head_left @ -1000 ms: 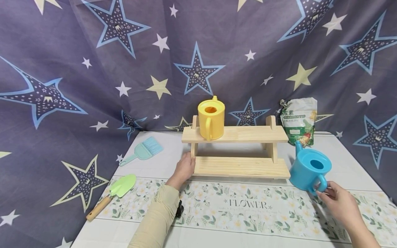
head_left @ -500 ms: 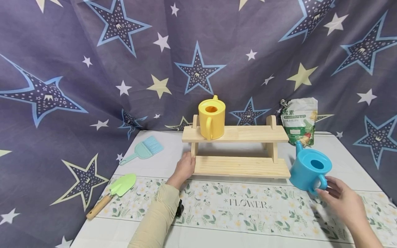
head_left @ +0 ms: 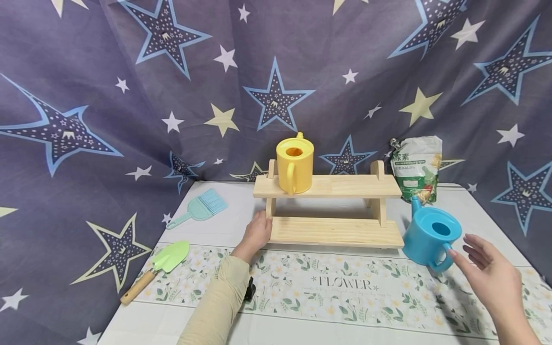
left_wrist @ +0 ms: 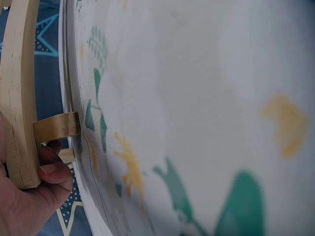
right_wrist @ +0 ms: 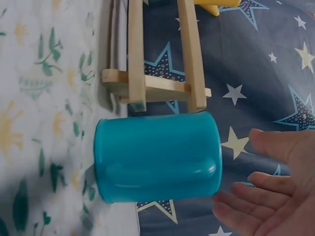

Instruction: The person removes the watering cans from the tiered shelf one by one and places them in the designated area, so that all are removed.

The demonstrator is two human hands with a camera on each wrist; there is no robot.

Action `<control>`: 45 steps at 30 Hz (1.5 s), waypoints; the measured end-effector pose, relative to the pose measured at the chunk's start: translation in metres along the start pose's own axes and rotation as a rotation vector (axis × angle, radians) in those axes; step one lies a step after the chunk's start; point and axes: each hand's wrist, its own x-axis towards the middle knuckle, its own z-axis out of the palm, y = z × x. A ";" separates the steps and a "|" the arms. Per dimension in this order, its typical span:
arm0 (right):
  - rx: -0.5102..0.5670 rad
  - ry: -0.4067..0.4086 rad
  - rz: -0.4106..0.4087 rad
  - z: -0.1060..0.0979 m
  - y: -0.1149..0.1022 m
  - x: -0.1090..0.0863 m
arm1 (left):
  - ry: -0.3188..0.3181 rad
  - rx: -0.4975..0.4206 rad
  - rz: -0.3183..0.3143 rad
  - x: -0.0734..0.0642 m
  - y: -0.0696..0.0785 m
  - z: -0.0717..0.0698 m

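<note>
Tabletop (head_left: 336,330) — blue watering can (head_left: 424,242) stands beside right hand (head_left: 493,275).

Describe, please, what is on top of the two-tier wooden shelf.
On the upper board, toward its left end, a yellow watering can stands upright. It hides the board beneath and part of the starry backdrop.

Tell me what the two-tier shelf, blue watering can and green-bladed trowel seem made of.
The pale wooden two-tier shelf looks matte and unpainted: grain lines its planks. The blue cylindrical watering can is probably satin plastic, smooth with soft highlights. The green-bladed trowel has a tan handle, likely smooth wood; its evenly coloured blade could be coated metal or plastic.
</note>
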 end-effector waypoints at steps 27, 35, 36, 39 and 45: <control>0.193 0.071 -0.281 0.009 -0.049 -0.001 | -0.001 -0.037 -0.025 0.000 -0.002 0.001; 0.221 0.049 -0.314 0.015 -0.059 -0.001 | 0.022 -0.022 -0.003 -0.001 -0.001 0.000; 0.223 0.041 -0.320 0.016 -0.061 -0.001 | 0.019 -0.019 -0.005 0.000 -0.001 0.000; 0.238 0.021 -0.348 0.019 -0.065 -0.001 | 0.012 -0.016 -0.013 0.000 0.000 0.000; 0.283 0.007 -0.409 0.028 -0.075 -0.001 | 0.015 -0.008 -0.005 -0.001 0.001 -0.001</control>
